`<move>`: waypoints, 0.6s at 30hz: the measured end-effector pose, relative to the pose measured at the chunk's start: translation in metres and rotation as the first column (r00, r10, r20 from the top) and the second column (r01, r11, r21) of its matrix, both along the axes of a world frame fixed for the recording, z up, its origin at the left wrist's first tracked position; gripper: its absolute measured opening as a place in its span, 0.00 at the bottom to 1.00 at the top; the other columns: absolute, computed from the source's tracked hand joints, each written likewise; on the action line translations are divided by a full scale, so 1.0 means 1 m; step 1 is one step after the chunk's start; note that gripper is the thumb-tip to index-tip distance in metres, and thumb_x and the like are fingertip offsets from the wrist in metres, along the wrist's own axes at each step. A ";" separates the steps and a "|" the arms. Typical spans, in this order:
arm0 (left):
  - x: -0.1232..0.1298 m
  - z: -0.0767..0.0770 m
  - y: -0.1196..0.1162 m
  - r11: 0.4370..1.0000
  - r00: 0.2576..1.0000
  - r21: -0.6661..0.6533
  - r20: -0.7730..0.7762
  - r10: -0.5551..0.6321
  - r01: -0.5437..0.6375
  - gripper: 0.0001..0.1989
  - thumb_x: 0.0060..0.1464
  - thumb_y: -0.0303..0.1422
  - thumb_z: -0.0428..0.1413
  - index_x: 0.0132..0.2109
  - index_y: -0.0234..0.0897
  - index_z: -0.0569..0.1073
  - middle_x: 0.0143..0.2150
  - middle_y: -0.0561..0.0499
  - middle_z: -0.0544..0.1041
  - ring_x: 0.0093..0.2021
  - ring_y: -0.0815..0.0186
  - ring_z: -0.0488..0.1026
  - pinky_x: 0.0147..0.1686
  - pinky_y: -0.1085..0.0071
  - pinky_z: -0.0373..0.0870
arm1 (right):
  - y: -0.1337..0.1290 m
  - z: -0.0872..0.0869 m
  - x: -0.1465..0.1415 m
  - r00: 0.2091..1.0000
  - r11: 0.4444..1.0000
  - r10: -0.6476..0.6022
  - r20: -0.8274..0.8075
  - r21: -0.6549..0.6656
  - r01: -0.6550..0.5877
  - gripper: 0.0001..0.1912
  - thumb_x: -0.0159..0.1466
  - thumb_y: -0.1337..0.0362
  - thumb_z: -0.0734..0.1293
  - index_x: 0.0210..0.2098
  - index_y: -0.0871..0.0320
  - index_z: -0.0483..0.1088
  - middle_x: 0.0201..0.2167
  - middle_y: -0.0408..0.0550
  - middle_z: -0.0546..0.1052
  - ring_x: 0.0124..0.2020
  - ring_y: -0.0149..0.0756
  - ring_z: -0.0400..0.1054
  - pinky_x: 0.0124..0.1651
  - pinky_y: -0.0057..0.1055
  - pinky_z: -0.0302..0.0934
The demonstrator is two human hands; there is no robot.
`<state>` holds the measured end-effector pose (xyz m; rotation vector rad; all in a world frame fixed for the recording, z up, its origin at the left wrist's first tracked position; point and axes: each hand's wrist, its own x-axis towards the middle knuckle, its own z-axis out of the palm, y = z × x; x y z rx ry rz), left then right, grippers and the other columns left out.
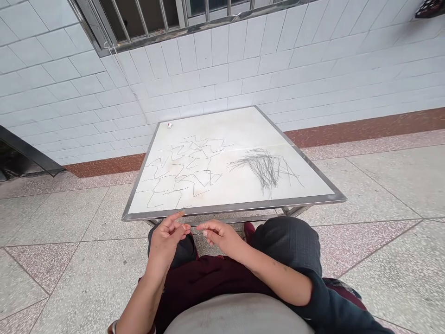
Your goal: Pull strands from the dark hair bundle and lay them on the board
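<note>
A white-tiled wall (208, 62) runs along 12 o'clock, with a barred window (170, 23) set in it toward 11 and a brown band (104, 164) at its foot. The floor (114, 218) is speckled stone, pale with pinkish strips. Against the wall stands a white table (222, 199) with a grey metal edge.

Taking the table's middle as the centre of the dial, bent dark wires (184, 167) lie spread out at 9 o'clock, zigzag and loosely laid, some overlapping. Between 3 and 4 o'clock is a heap of straighter wires (267, 169), crossing one another, a few strays fanning toward 4. Near the 10 o'clock corner sits a small white-and-red object (169, 125); any marking on it is too small to read.

Both hands are at 7 o'clock, just off the near edge, above the person's lap. The left hand (167, 239) has its thumb pressed to a fingertip on a thin dark wire (193, 227), while its index finger stretches away toward 1 o'clock, apart from the pinch. The right hand (222, 236) points its index finger toward 9, the tip at the wire; the thumb is just below, and whether the two close on it I cannot tell.
</note>
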<state>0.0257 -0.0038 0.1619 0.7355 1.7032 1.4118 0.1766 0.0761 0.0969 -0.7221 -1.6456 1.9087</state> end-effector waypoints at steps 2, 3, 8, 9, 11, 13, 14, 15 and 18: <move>0.000 0.003 0.001 1.000 1.000 -0.007 -0.007 -0.001 0.001 0.25 0.41 0.36 0.63 0.48 0.34 0.73 0.29 0.51 0.78 0.30 0.67 0.75 0.31 0.73 0.68 | 0.000 0.002 0.000 1.000 0.995 0.006 -0.029 -0.102 -0.009 0.14 0.57 0.54 0.67 0.36 0.55 0.75 0.23 0.41 0.67 0.24 0.28 0.61 0.31 0.29 0.59; 0.000 0.004 0.002 1.000 1.000 -0.008 -0.012 -0.003 0.003 0.25 0.41 0.36 0.63 0.48 0.34 0.73 0.29 0.51 0.78 0.30 0.67 0.75 0.31 0.73 0.68 | -0.001 0.003 0.000 0.999 0.990 0.007 -0.048 -0.141 -0.013 0.14 0.57 0.53 0.67 0.35 0.56 0.75 0.22 0.40 0.67 0.24 0.28 0.61 0.31 0.29 0.59; 0.002 0.011 0.005 0.998 0.997 -0.034 -0.056 -0.045 0.043 0.27 0.42 0.38 0.63 0.51 0.35 0.72 0.30 0.50 0.79 0.32 0.65 0.76 0.33 0.71 0.69 | 0.000 0.003 0.000 0.995 0.968 -0.026 -0.098 -0.250 0.001 0.15 0.53 0.52 0.70 0.33 0.58 0.75 0.21 0.39 0.68 0.23 0.26 0.60 0.30 0.27 0.58; 0.001 0.014 0.006 0.996 0.996 -0.049 -0.055 -0.071 0.069 0.29 0.42 0.39 0.63 0.52 0.35 0.71 0.31 0.50 0.79 0.33 0.64 0.76 0.33 0.71 0.69 | 0.001 0.002 0.000 0.994 0.966 -0.039 -0.104 -0.259 0.011 0.15 0.53 0.52 0.70 0.33 0.58 0.75 0.21 0.39 0.68 0.23 0.26 0.60 0.30 0.27 0.58; -0.002 0.021 0.009 0.991 0.992 -0.070 -0.051 -0.117 0.113 0.33 0.42 0.41 0.63 0.56 0.37 0.68 0.35 0.47 0.80 0.37 0.61 0.77 0.34 0.70 0.70 | 0.003 0.002 0.000 0.990 0.961 -0.069 -0.121 -0.275 0.034 0.16 0.52 0.53 0.71 0.33 0.58 0.75 0.21 0.39 0.68 0.23 0.26 0.60 0.30 0.26 0.58; -0.009 0.027 0.010 0.992 0.992 -0.043 -0.036 -0.124 0.123 0.34 0.44 0.44 0.62 0.58 0.38 0.66 0.41 0.43 0.80 0.43 0.57 0.76 0.36 0.67 0.71 | 0.004 0.003 0.001 0.986 0.955 -0.099 -0.134 -0.293 0.056 0.16 0.52 0.53 0.71 0.34 0.58 0.75 0.21 0.39 0.69 0.22 0.25 0.60 0.30 0.26 0.57; -0.014 0.029 0.010 0.993 0.993 -0.008 -0.014 -0.115 0.115 0.33 0.46 0.45 0.60 0.58 0.38 0.66 0.45 0.41 0.78 0.45 0.56 0.75 0.38 0.65 0.71 | 0.004 0.003 0.001 0.983 0.952 -0.115 -0.141 -0.298 0.069 0.16 0.52 0.53 0.71 0.35 0.58 0.75 0.22 0.39 0.69 0.22 0.25 0.61 0.30 0.26 0.57; -0.020 0.029 0.009 0.994 0.995 0.036 0.019 -0.099 0.099 0.31 0.48 0.46 0.58 0.58 0.37 0.66 0.48 0.40 0.77 0.48 0.55 0.74 0.40 0.64 0.71 | 0.005 0.003 0.001 0.980 0.950 -0.132 -0.149 -0.303 0.082 0.16 0.52 0.54 0.71 0.35 0.58 0.75 0.22 0.39 0.69 0.22 0.25 0.61 0.29 0.26 0.57; -0.037 0.018 0.003 0.990 0.987 0.142 0.163 -0.002 -0.022 0.25 0.52 0.41 0.57 0.55 0.36 0.68 0.51 0.39 0.75 0.50 0.57 0.73 0.44 0.64 0.71 | 0.005 0.004 0.002 0.969 0.941 -0.177 -0.172 -0.317 0.115 0.14 0.52 0.55 0.71 0.34 0.58 0.75 0.22 0.39 0.69 0.23 0.25 0.62 0.29 0.25 0.58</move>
